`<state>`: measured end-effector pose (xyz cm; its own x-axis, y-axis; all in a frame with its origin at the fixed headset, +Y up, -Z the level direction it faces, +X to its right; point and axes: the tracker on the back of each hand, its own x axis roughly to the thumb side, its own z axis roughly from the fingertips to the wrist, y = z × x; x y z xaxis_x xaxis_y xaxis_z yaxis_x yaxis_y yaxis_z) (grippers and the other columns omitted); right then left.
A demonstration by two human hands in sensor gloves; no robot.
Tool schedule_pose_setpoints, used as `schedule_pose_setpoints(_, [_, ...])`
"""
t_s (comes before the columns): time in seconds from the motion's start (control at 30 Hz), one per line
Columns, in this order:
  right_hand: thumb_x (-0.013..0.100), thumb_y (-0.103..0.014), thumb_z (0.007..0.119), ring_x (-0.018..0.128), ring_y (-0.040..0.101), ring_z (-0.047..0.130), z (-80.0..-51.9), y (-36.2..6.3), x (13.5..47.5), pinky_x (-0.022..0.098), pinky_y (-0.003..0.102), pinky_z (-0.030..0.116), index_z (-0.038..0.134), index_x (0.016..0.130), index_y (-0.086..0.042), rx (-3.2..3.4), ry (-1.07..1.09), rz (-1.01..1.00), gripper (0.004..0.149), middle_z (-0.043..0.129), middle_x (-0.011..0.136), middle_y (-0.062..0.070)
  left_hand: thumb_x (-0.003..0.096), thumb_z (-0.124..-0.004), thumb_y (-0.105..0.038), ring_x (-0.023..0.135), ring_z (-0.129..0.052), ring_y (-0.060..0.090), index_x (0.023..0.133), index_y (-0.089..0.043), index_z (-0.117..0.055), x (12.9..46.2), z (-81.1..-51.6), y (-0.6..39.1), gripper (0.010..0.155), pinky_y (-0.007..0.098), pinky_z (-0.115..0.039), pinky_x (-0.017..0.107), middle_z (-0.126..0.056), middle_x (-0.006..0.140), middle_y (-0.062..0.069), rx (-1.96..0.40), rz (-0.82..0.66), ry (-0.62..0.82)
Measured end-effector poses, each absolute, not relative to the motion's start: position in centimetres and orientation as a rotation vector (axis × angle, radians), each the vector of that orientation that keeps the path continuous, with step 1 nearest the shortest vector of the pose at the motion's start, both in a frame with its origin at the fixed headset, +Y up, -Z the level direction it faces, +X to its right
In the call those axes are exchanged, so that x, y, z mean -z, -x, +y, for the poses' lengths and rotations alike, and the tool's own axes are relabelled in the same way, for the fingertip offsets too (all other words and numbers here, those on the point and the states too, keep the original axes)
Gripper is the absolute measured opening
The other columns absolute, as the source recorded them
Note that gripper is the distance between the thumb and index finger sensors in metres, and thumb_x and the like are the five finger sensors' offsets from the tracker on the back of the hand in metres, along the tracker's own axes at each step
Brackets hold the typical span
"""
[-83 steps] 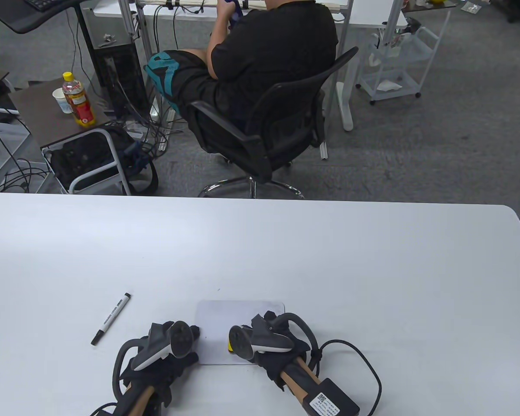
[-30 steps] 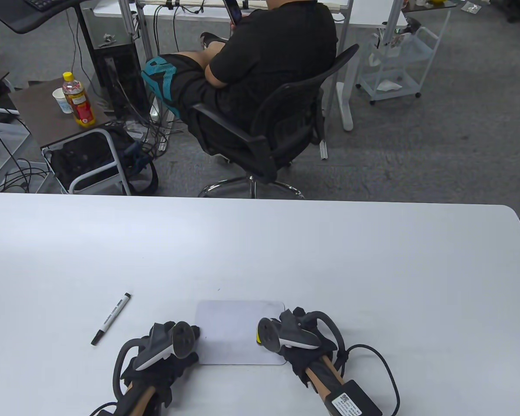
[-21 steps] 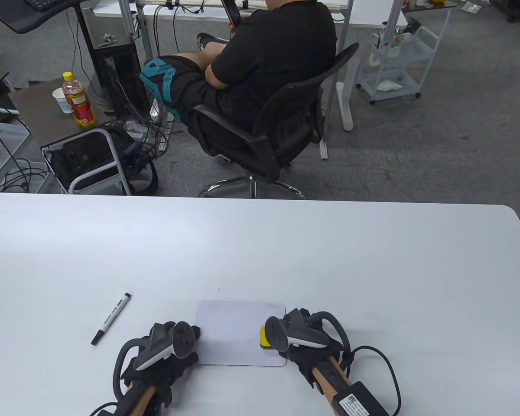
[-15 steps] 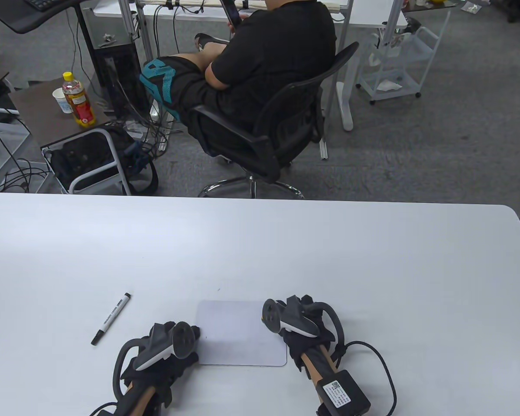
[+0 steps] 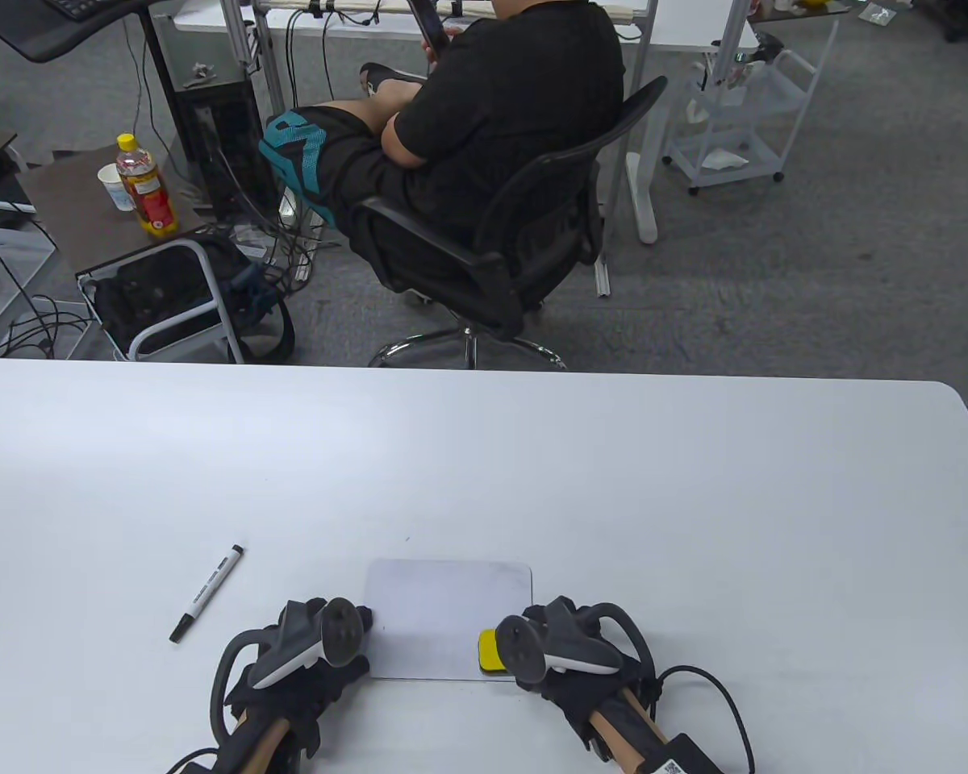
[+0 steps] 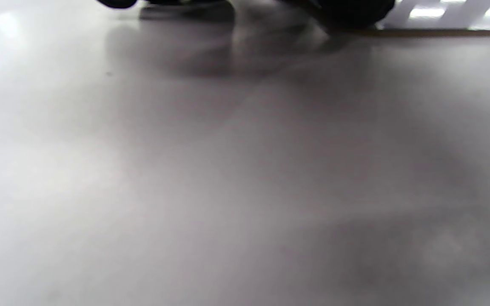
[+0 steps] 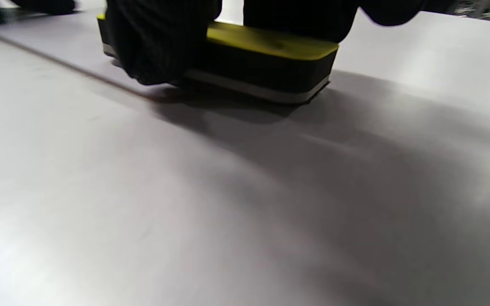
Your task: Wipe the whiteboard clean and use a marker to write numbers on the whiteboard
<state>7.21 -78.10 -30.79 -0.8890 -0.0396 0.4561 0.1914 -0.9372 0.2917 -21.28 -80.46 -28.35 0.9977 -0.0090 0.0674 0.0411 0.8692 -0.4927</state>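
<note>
Right hand [image 5: 569,645] clamped on yellow eraser [image 5: 490,650], flat on whiteboard [image 5: 444,613] near-right corner. Left hand [image 5: 310,645] touching whiteboard's left edge, finger state unclear. Marker [image 5: 206,592] lying on worktop [image 5: 613,484], well left.

Surface finishes around the whiteboard [image 5: 444,613]

The whiteboard is showing a smooth, faintly glossy white face; on its near right corner the eraser [image 7: 266,59] is presenting a matt yellow top, black foam-like body and pale felt-like base, and the table [image 5: 694,500] beneath is looking smooth and softly reflective.
</note>
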Motion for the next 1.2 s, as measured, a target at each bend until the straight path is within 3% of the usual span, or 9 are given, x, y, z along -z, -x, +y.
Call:
schedule_pose_setpoints(0.13, [0.052, -0.038, 0.082, 0.091, 0.046, 0.062, -78.4, -7.1, 33.9, 0.062, 0.061, 0.056, 0.049, 0.104, -0.026, 2.971, 0.466, -0.459, 0.062, 0.064, 0.110, 0.022, 0.0600, -0.060, -0.061, 0.112, -0.037, 0.039, 0.116, -0.047, -0.036, 28.4, -80.5, 21.3, 0.063, 0.057, -0.048, 0.085, -0.030, 0.122, 0.009, 0.023, -0.064, 0.516])
schedule_pose_setpoints(0.27, [0.054, -0.041, 0.079, 0.089, 0.048, 0.062, -78.6, -6.4, 34.4, 0.061, 0.060, 0.057, 0.049, 0.105, -0.023, 3.002, 0.364, -0.424, 0.062, 0.065, 0.108, 0.025, 0.0600, -0.060, -0.061, 0.112, -0.037, 0.039, 0.116, -0.047, -0.036, 28.4, -80.5, 21.3, 0.063, 0.057, -0.048, 0.085, -0.030, 0.122, 0.009, 0.021, -0.064, 0.516])
schedule_pose_setpoints(0.53, [0.054, -0.043, 0.078, 0.089, 0.047, 0.064, -78.5, -5.5, 29.4, 0.061, 0.059, 0.058, 0.048, 0.106, -0.022, 2.930, 0.630, -0.383, 0.063, 0.066, 0.107, 0.024, 0.0599, -0.060, -0.062, 0.112, -0.037, 0.039, 0.116, -0.047, -0.036, 28.4, -80.5, 21.3, 0.063, 0.057, -0.047, 0.085, -0.030, 0.122, 0.009, 0.021, -0.065, 0.517])
schedule_pose_setpoints(0.67, [0.053, -0.043, 0.078, 0.090, 0.046, 0.064, -77.6, -7.6, 28.4, 0.062, 0.059, 0.058, 0.050, 0.106, -0.023, 2.969, 0.673, -0.418, 0.063, 0.066, 0.108, 0.024, 0.0599, -0.060, -0.062, 0.112, -0.037, 0.039, 0.116, -0.048, -0.036, 28.4, -80.5, 21.4, 0.063, 0.057, -0.047, 0.085, -0.030, 0.122, 0.009, 0.019, -0.065, 0.516])
schedule_pose_setpoints(0.83, [0.054, -0.043, 0.078, 0.089, 0.047, 0.064, -77.1, -13.9, 29.7, 0.061, 0.059, 0.058, 0.051, 0.107, -0.022, 3.177, 0.325, -0.270, 0.063, 0.065, 0.108, 0.025, 0.0598, -0.060, -0.062, 0.112, -0.037, 0.039, 0.116, -0.048, -0.036, 28.3, -80.5, 21.4, 0.063, 0.057, -0.047, 0.085, -0.030, 0.122, 0.009, 0.016, -0.066, 0.515])
schedule_pose_setpoints(0.93, [0.054, -0.042, 0.078, 0.090, 0.048, 0.062, -77.3, -18.4, 30.6, 0.062, 0.059, 0.057, 0.050, 0.109, -0.021, 3.211, 0.004, -0.207, 0.065, 0.064, 0.109, 0.026, 0.0598, -0.060, -0.062, 0.112, -0.036, 0.038, 0.116, -0.048, -0.036, 28.3, -80.5, 21.4, 0.063, 0.057, -0.047, 0.085, -0.030, 0.122, 0.009, 0.014, -0.065, 0.518])
schedule_pose_setpoints(1.07, [0.056, -0.040, 0.077, 0.091, 0.050, 0.059, -78.0, -23.4, 31.0, 0.062, 0.061, 0.054, 0.043, 0.113, -0.016, 3.175, -0.363, -0.250, 0.071, 0.060, 0.110, 0.028, 0.0598, -0.060, -0.062, 0.112, -0.037, 0.038, 0.116, -0.048, -0.035, 28.4, -80.5, 21.5, 0.063, 0.057, -0.047, 0.085, -0.030, 0.122, 0.009, 0.014, -0.066, 0.516])
schedule_pose_setpoints(1.2, [0.057, -0.039, 0.076, 0.090, 0.052, 0.056, -79.0, -26.2, 30.9, 0.061, 0.060, 0.054, 0.039, 0.114, -0.010, 3.146, -0.587, -0.313, 0.074, 0.057, 0.110, 0.031, 0.0598, -0.060, -0.062, 0.112, -0.037, 0.038, 0.116, -0.048, -0.035, 28.3, -80.5, 21.5, 0.063, 0.057, -0.047, 0.085, -0.030, 0.122, 0.009, 0.015, -0.066, 0.514])
